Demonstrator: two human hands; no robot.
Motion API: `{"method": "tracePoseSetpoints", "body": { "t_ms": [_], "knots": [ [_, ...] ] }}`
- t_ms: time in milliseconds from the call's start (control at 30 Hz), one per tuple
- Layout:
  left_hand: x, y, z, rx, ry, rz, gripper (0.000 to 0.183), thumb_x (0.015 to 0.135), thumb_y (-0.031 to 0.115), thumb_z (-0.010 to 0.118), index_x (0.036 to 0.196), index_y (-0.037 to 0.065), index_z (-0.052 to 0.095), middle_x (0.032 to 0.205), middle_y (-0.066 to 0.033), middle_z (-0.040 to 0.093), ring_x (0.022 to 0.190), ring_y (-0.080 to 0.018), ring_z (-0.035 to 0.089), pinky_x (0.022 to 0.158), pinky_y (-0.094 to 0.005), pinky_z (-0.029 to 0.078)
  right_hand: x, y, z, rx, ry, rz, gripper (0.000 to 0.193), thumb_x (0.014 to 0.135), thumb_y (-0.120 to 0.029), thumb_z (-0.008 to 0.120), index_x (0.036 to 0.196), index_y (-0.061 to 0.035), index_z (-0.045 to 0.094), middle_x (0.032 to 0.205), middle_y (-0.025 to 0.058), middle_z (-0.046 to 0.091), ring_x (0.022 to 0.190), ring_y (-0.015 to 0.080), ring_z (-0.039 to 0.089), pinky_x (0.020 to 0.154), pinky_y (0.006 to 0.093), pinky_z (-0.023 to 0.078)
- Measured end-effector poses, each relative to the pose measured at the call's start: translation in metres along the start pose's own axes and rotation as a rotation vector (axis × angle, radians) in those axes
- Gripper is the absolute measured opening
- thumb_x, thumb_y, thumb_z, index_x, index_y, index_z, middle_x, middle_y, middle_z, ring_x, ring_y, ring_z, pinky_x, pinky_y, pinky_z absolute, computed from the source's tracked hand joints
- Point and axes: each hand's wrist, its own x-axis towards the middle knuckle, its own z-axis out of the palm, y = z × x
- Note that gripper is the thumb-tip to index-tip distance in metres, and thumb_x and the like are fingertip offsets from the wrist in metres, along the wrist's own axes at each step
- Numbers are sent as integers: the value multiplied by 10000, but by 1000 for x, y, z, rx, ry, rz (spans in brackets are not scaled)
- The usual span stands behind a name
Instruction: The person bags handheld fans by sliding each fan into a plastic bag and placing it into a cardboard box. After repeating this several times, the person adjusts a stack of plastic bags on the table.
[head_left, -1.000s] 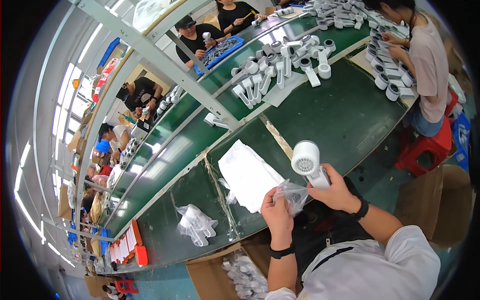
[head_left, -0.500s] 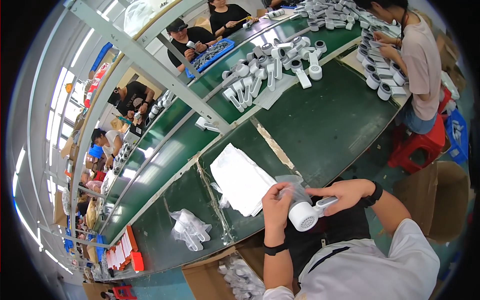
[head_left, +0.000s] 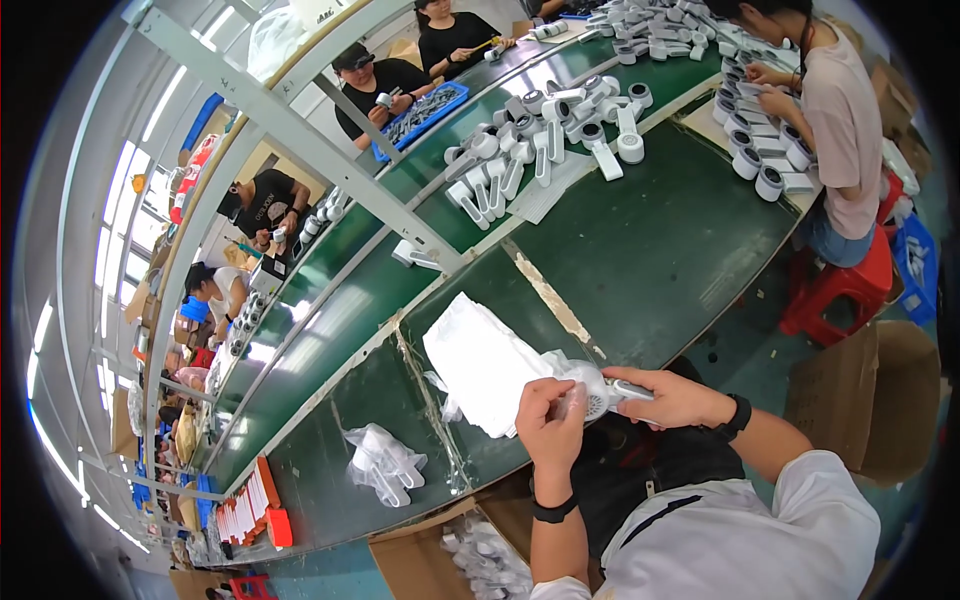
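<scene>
Now, right hand [head_left: 682, 397]: closed around the handle of a grey-and-white handheld device [head_left: 598, 398], fingers wrapped on it.
Left hand [head_left: 552, 415]: fingers nearly closed, pinching a clear bag [head_left: 578, 374] at the device's round head; the fingertips are partly hidden.
Handheld device: just right of the near end of the white stack [head_left: 478, 360], lying sideways, its head toward the left hand and partly covered by the clear bag; how far in it sits, I cannot tell.
Wristbands: one dark band [head_left: 553, 510] on the left wrist, another dark band [head_left: 739, 414] on the right.
Desk [head_left: 640, 285]: dark green, worn at the seams, carrying the white stack.
Wrapped device [head_left: 386, 466]: in clear plastic on the desk, left of the white stack's near end.
Carton [head_left: 415, 555]: below the desk edge, on the near side of the white stack, holding plastic-wrapped pieces [head_left: 485, 560].
Orange-and-white pile [head_left: 245, 512]: well to the left of the white stack.
Device heap [head_left: 545, 130]: beyond the white stack, many similar pieces tumbled together.
Co-worker in pink [head_left: 845, 130]: far right of the white stack, hands over more devices, beside a red stool [head_left: 840, 300].
</scene>
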Motion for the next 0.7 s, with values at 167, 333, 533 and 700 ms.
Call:
{"method": "tracePoseSetpoints", "body": {
  "t_ms": [167, 333, 533, 700],
  "knots": [
    [2, 3, -2, 194, -86, 248, 247, 733, -48, 712, 961, 37, 670, 944, -46, 576, 731, -132, 522, 652, -251, 440, 3, 5, -1, 276, -26, 70, 619, 938, -182, 576, 1486, -93, 302, 801, 26, 585, 616, 69, 535, 525, 221, 445],
    [0, 7, 0, 222, -77, 212, 282, 746, -32, 706, 1014, 46, 669, 998, -66, 568, 707, -142, 512, 654, -259, 449, 5, 10, 1, 399, -70, 44, 676, 950, -186, 567, 1516, -110, 205, 814, 37, 590, 578, 85, 536, 510, 231, 454],
    [4, 16, -7, 204, -205, 139, 291, 795, -7, 694, 1079, 50, 667, 1077, -83, 544, 688, -136, 511, 648, -252, 450, 14, 22, -6, 557, -203, 119, 706, 961, -206, 557, 1530, -141, 144, 812, 49, 591, 568, 111, 551, 482, 250, 451],
    [-1, 13, -7, 332, -180, 221, 257, 802, -33, 669, 1037, 70, 689, 1073, -98, 546, 714, -164, 535, 655, -272, 465, 19, 17, 5, 601, -144, 127, 662, 966, -215, 545, 1518, -145, 187, 821, 55, 590, 568, 121, 562, 465, 256, 458]
  ]
}}
